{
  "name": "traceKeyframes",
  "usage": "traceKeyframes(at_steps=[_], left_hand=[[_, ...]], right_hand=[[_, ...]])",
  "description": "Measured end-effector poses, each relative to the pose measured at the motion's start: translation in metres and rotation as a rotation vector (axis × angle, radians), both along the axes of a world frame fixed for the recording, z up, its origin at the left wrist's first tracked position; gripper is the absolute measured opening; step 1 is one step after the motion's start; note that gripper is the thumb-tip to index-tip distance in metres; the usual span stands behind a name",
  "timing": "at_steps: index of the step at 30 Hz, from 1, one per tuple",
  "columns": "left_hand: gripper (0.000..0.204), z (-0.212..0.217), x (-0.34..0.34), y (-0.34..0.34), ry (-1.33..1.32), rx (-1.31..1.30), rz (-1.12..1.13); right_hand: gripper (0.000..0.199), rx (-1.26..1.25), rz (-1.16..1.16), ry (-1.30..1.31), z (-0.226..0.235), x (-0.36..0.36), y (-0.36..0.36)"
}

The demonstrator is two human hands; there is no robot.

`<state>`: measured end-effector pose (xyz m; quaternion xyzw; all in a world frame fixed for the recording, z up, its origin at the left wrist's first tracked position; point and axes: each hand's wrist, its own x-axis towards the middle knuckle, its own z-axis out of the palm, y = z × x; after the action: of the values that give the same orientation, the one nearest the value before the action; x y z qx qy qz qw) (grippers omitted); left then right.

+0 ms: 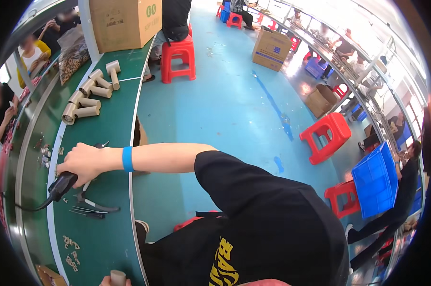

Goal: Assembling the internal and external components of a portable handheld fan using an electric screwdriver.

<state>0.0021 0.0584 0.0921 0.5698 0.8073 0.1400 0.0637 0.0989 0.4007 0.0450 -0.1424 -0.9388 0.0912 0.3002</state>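
The right hand (84, 164) reaches out across the green workbench (106, 224), fingers wrapped tight round the black handle of a corded tool (60, 185), a soldering iron or hot tool by the look of it, though the fisheye bend makes that hard to call. The cord trails off toward the bench's left edge, and the tool sits low and angled, close to the surface, as one would hold it to work on small parts. A blue wristband (127, 158) rings the wrist.

Just below the hand lie a pair of pliers (94, 202) and a thin dark tool (87, 213), flat on the bench within easy reach. To the hand's left, a little cluster of small metal parts (45, 155) sits near the conveyor edge.

Down at the bottom edge, the left hand (114, 281) only peeks in, touching a short cardboard tube (117, 276); whether it is gripped or merely steadied, I cannot tell. Small pale pieces (71, 250) are scattered nearby.

Further up the bench, a stack of cardboard tubes (86, 97) lies on its side, ends facing this way, with a big cardboard box (125, 24) behind. Red stools (178, 57) dot the blue-green floor.
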Motion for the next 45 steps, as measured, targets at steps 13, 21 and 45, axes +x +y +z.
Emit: traceKeyframes(at_steps=[13,21,45], left_hand=[[0.030,-0.012,0.029,-0.050,-1.173,0.362,0.020],[0.037,-0.085,0.066,-0.040,-1.435,0.482,0.057],[0.026,-0.097,0.067,-0.051,-0.897,0.528,-0.001]], right_hand=[[0.062,-1.798,0.811,0.537,0.069,0.010,-0.114],[0.052,-1.890,1.078,0.719,0.051,0.030,-0.165],[0.018,-1.782,1.440,0.579,0.012,0.018,-0.187]])
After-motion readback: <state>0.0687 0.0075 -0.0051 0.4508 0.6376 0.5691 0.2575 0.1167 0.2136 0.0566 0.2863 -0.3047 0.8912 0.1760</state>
